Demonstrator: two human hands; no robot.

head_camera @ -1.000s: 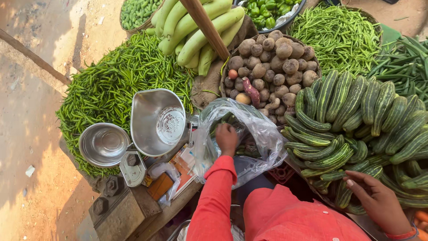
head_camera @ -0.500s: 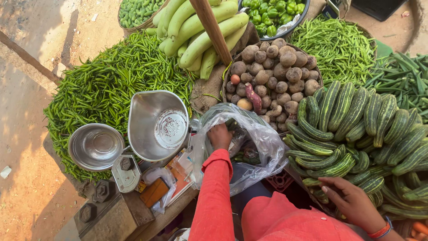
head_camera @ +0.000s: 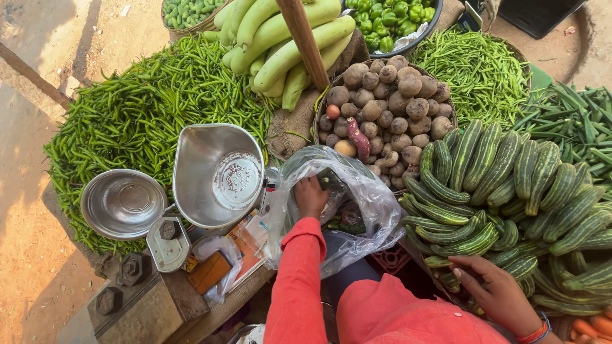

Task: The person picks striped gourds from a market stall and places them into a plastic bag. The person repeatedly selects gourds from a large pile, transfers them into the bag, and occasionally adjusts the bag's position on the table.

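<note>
My left hand, in a red sleeve, reaches into a clear plastic bag and grips its edge. Dark green vegetables show through the bag. My right hand rests with fingers spread on a heap of striped green cucumbers, holding nothing. A steel weighing pan of a balance scale stands just left of the bag, with a smaller round steel pan further left.
Green chillies are heaped at the left, pale bottle gourds at the top, brown tubers in a basket behind the bag. Green beans and okra lie at the right. Iron weights sit on a wooden block.
My right hand has moved up from the lower right onto the cucumbers. My left hand has stayed in the bag.
</note>
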